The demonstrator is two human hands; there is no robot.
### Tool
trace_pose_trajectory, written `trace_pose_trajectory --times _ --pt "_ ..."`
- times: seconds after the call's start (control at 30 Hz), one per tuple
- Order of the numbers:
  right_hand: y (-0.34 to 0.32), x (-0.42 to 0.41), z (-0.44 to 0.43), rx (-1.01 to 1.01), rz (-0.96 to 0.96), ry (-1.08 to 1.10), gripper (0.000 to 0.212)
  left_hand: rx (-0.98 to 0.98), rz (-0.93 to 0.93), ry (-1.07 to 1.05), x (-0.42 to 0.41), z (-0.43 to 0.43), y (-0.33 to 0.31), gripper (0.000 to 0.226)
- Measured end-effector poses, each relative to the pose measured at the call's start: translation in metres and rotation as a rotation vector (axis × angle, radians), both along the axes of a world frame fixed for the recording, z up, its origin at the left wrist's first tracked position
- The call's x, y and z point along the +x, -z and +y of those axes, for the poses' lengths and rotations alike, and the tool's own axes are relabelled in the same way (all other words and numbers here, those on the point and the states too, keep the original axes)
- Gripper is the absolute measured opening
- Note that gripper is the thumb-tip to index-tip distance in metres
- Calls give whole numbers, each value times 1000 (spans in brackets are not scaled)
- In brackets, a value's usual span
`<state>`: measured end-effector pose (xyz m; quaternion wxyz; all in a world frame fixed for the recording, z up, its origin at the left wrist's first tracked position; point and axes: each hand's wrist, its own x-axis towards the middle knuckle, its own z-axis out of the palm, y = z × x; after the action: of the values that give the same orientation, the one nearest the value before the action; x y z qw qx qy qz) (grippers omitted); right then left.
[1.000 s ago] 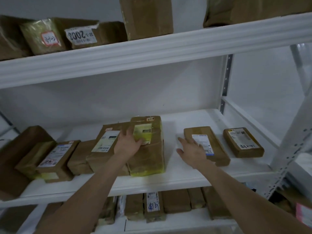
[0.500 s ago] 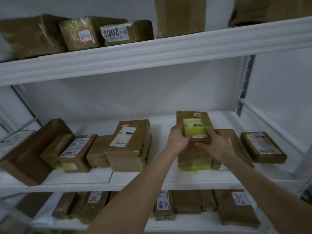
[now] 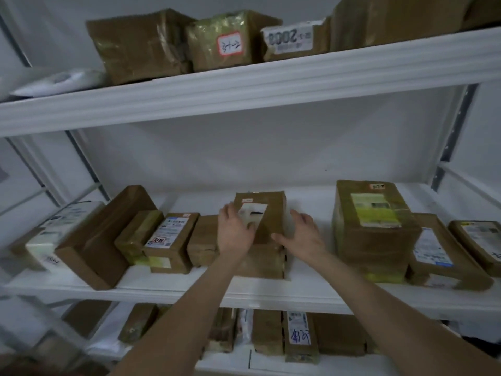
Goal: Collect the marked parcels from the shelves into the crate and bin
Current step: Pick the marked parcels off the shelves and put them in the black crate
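1. On the middle shelf, dead centre: looking at a brown parcel (image 3: pixel 271 213) with a white label (image 3: pixel 257 210) on top. Seems butted up against a smaller brown box (image 3: pixel 202 240) on the left, with a bare strip of shelf (image 3: pixel 309 202) on the right. No sign of the crate or bin in shot, so can't say which way to carry.
2. Got the left hand (image 3: pixel 235 234) laid over the parcel's top left edge, fingers fairly straight, thumb resting on the label. Touching, not clamped.
3. Got the right hand (image 3: pixel 301 237) spread wide just off the right side, thumb about at the front edge, holding nothing yet.
4. Reads like the very start of a pick: framed up, not lifted.
5. Check the mark first. Can make out a little orange sticker (image 3: pixel 247 200) near the back of the top, but too blurred to read. Worth sliding the left thumb off the label for a proper look.
6. For a good grab: bring the right palm flat onto the right wall, curl the left fingers down the left wall, then squeeze evenly from both sides. Skip pinching the top alone; expect a slippery feel from the glossy tape.
7. Lift a touch before pulling toward the body, otherwise risk dragging that smaller box along.
8. Mind the big parcel (image 3: pixel 371 223) with yellow-green tape off to the right. Sits well apart, so probably safe to lean that way for elbow room.
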<state>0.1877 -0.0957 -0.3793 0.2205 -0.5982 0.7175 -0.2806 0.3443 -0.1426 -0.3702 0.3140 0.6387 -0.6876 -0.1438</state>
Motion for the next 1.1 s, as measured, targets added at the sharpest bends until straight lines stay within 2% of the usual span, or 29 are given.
trace_pose_trajectory --times 0.1,0.17,0.27,0.37,0.47,0.63,0.7,0.87,1.0,1.1 --pt "11 31 -15 85 -337 59 74 217 122 -10 43 -23 14 81" --pt "16 44 -19 114 -516 94 62 338 177 28 53 -34 19 69" --pt "19 49 -17 119 -643 154 59 397 180 103 54 -36 23 51" --pt "22 43 -10 80 -702 192 63 347 320 157 53 -34 24 50" --pt "24 38 -5 7 -582 237 72 295 460 223 49 -26 18 66" --pt "10 31 3 -57 -316 242 100 267 425 285 34 -17 12 67" --pt "8 27 7 6 -254 233 104 270 372 291 27 -14 9 65" --pt "8 12 16 146 60 150 76 363 337 257 12 -3 16 63" --pt "3 19 15 133 476 84 61 393 409 256 -3 4 13 60" --pt "7 28 12 189 540 -27 62 465 520 278 -20 12 12 61"
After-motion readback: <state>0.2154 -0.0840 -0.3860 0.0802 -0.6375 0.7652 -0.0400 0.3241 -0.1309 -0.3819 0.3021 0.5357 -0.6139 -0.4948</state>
